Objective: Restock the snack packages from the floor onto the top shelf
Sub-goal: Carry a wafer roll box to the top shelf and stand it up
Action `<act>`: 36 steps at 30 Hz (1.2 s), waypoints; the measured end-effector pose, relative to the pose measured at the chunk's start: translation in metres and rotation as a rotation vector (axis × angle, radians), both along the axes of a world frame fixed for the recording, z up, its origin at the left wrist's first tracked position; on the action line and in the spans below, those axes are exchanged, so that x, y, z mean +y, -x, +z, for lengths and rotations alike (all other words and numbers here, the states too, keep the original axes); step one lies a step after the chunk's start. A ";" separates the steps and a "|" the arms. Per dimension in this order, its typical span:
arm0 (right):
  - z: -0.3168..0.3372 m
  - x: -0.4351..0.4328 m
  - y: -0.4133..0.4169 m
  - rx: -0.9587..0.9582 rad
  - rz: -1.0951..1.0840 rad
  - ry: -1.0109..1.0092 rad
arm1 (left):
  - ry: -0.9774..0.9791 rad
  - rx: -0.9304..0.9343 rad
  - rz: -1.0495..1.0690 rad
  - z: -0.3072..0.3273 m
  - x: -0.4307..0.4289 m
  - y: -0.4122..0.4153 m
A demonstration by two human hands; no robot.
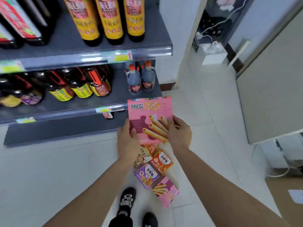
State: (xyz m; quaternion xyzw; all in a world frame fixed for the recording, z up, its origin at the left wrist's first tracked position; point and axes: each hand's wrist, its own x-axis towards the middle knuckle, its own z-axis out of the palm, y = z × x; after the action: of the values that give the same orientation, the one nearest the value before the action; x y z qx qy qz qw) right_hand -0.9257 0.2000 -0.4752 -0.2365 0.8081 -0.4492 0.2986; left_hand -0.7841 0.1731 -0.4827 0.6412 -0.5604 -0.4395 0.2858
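I hold a pink egg-roll snack box (150, 115) upright in front of me, above the floor. My left hand (128, 141) grips its lower left edge with the thumb on the front. My right hand (179, 133) grips its lower right edge, fingers over the front. Below it, several snack boxes lie in a heap on the white floor: an orange box (162, 161), a purple box (147, 175) and another pink egg-roll box (165, 191). The top shelf is out of view.
A grey shelf unit (82, 51) stands at left, its boards carrying dark sauce bottles (78, 86) with yellow and red labels. A doorway (209, 38) opens at the back right. A cardboard box (288, 199) lies at right. My shoes (127, 200) stand beside the heap.
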 end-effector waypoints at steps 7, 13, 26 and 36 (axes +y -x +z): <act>0.072 -0.037 -0.122 0.008 0.284 0.125 | 0.109 -0.022 0.330 0.079 -0.001 -0.128; 0.124 -0.056 -0.247 -0.022 0.487 0.231 | 0.218 0.006 0.517 0.130 0.013 -0.247; 0.206 -0.063 -0.504 0.007 0.871 0.396 | 0.316 -0.011 0.917 0.213 0.066 -0.482; 0.267 -0.045 -0.671 -0.072 1.161 0.502 | 0.408 -0.095 1.158 0.271 0.114 -0.627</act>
State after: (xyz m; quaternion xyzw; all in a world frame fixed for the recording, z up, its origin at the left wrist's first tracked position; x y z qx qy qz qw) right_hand -0.2543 0.1550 -0.2081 -0.6841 0.4077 -0.3974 0.4560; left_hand -0.1570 0.2870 -0.2121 0.7927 -0.2060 -0.0675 0.5697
